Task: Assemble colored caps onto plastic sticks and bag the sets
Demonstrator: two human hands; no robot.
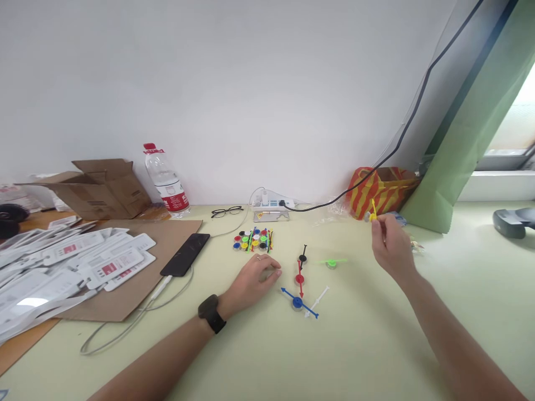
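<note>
My right hand (392, 243) is raised at the right, thumb and fingers pinched on a yellow arrow spinner (373, 211) with a clear round base. On the table rests my left hand (253, 283), loosely curved, with nothing in it. To its right lie a blue arrow spinner (297, 302), a red arrow spinner (300, 278) and a black arrow spinner (302, 258). A white arrow (321, 295) passes beside the blue one, its middle partly hidden. A light green arrow spinner (331, 264) sits nearer my right hand. Behind my left hand are several coloured round discs and arrows (253, 239).
White tags (100, 262) cover a cardboard sheet (171, 234) at left, beside a phone (185, 254) with a cable. Along the wall stand a cardboard box (104, 189), bottle (169, 184), glasses (227, 211), power strip (271, 199) and striped bag (363, 192). A scanner-like device (512, 221) lies far right.
</note>
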